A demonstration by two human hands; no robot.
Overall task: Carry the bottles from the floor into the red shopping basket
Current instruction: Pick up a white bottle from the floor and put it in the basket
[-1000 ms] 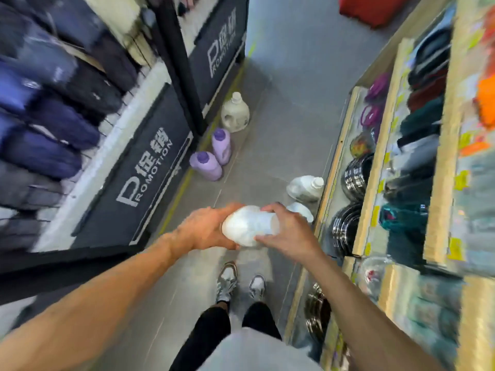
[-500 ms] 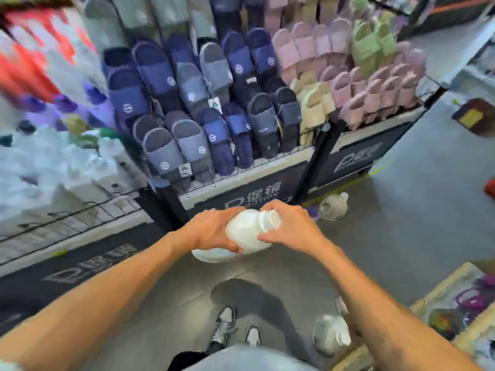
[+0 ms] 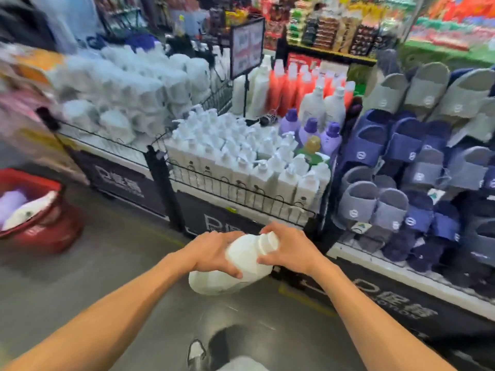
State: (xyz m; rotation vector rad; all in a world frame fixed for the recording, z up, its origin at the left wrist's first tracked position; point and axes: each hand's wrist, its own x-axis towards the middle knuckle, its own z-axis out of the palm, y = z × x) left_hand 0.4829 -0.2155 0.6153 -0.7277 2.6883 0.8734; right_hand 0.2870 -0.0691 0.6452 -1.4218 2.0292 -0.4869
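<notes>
I carry a large white bottle [image 3: 241,266] in both hands in front of my waist, tilted with its cap end up to the right. My left hand [image 3: 214,253] grips the bottle's body from the left. Near the white cap, my right hand [image 3: 289,250] grips the neck. The red shopping basket [image 3: 40,231] stands on the floor at the far left, blurred; inside it lie a pale purple bottle [image 3: 10,204] and a white bottle [image 3: 29,210].
A wire-fenced display of white pump bottles [image 3: 241,167] stands straight ahead, with purple and red bottles behind it. Racks of blue and grey slippers [image 3: 417,167] fill the right. Packs of white goods [image 3: 128,92] lie at the left. Grey floor runs between me and the basket.
The view has swung left from the aisle floor, past the slipper rack, to the bottle display. The red basket has come into sight at the left. Both hands keep hold of the white bottle.
</notes>
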